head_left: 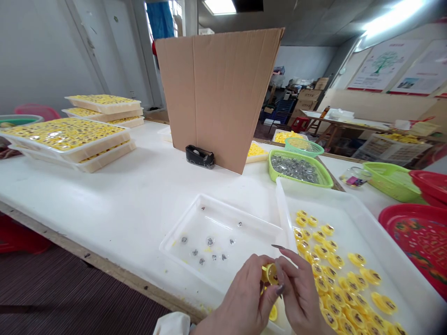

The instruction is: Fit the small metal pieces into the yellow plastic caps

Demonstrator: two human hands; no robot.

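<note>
My left hand is closed around a small round yellow plastic piece with a dark print on its face. The fingertips of my right hand pinch the same piece from the other side, its index finger lifted away. Both hands are over the near right corner of a shallow white tray, where several small clear discs with grey prints lie scattered. Another yellow piece shows partly below my fingers. Beside my right hand, a larger white tray holds many yellow printed pieces.
A cardboard sheet stands upright behind a black tape dispenser. Stacked trays of yellow pieces are at left. A green basket holds grey-printed discs. Red trays and a clear jar are at right.
</note>
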